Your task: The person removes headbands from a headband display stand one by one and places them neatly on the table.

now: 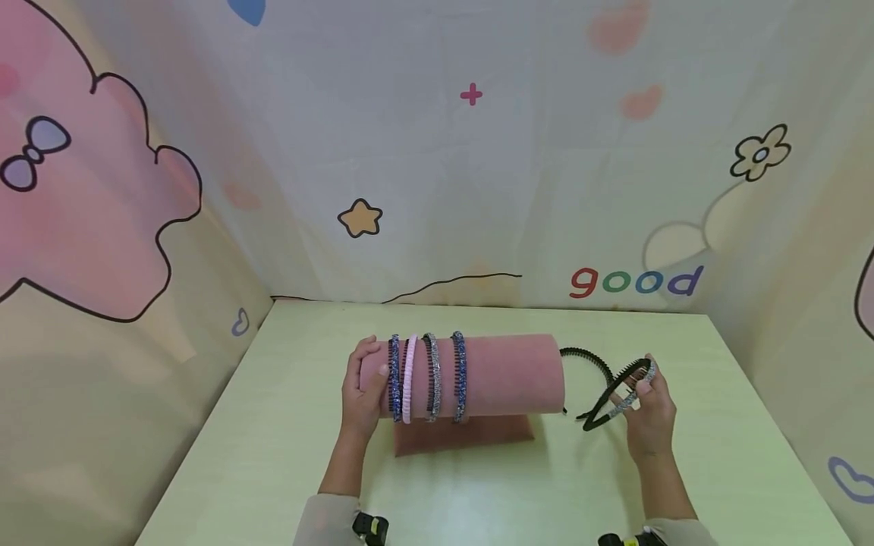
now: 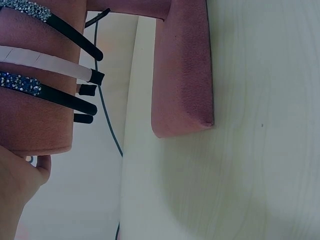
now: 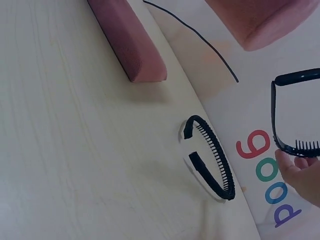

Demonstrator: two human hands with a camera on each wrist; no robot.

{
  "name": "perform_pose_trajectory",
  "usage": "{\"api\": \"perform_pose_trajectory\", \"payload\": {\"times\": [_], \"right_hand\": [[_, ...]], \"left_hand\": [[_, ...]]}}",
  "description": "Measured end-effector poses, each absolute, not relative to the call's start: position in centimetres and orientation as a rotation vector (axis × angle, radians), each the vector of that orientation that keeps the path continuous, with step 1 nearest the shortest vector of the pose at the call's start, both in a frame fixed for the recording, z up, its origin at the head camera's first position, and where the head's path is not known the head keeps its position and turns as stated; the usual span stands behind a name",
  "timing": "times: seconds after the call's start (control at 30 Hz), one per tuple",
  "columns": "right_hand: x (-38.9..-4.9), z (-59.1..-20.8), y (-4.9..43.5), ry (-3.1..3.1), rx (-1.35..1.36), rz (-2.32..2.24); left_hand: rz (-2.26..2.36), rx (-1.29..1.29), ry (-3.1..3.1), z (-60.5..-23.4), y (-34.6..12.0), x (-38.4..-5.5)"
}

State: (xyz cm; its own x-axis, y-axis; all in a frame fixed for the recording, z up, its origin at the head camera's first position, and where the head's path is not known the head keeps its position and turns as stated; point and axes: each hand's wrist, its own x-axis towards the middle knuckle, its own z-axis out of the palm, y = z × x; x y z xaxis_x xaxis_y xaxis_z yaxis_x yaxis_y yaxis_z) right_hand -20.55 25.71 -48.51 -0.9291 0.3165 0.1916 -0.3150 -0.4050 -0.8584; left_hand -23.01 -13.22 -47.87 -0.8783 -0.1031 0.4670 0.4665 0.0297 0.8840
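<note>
My left hand point(image 1: 363, 394) grips the left end of a pink velvety display cylinder point(image 1: 512, 375), its thumb on the near side. Several headbands ring the cylinder: a blue glittery one point(image 1: 394, 383) nearest the hand, a pale pink one point(image 1: 409, 383), a silver glittery one point(image 1: 433, 383) and another blue one point(image 1: 460, 383). Off the cylinder's right end, my right hand point(image 1: 649, 421) pinches a black headband point(image 3: 297, 76) with silver glitter along its top and teeth inside. A black toothed headband point(image 3: 210, 180) lies on the table beyond it.
The cylinder stands on a pink base point(image 1: 464, 436) upon a pale wood-grain table point(image 1: 273, 455). A printed cloth backdrop point(image 1: 437, 167) rises behind the table's far edge and along both sides.
</note>
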Motion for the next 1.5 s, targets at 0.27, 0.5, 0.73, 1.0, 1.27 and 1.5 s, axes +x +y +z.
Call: {"api": "perform_pose_trajectory", "payload": {"times": [0.27, 0.5, 0.73, 1.0, 1.27, 1.5], "right_hand": [[-20.5, -49.4, 25.5, -1.427, -0.194, 2.297], [-20.3, -50.0, 25.5, -1.557, -0.369, 2.157], [-20.4, -50.7, 26.1, -1.582, -0.367, 2.037], [-20.9, -51.5, 27.2, -1.661, -0.451, 1.843], [-21.0, -52.5, 29.0, -1.873, -0.595, 1.629], [-21.4, -52.9, 30.3, -2.091, -0.692, 1.411]], "left_hand": [[-1.903, -0.390, -1.899, -47.7, -13.2, -23.0], [-1.906, -0.375, -1.914, -46.2, -12.8, -21.9], [-1.899, -0.359, -1.928, -45.7, -12.6, -21.7], [-1.908, -0.348, -1.929, -45.9, -12.7, -21.8], [-1.889, -0.329, -1.956, -45.6, -12.5, -21.6], [-1.842, -0.352, -1.911, -46.1, -12.6, -21.9]]}}
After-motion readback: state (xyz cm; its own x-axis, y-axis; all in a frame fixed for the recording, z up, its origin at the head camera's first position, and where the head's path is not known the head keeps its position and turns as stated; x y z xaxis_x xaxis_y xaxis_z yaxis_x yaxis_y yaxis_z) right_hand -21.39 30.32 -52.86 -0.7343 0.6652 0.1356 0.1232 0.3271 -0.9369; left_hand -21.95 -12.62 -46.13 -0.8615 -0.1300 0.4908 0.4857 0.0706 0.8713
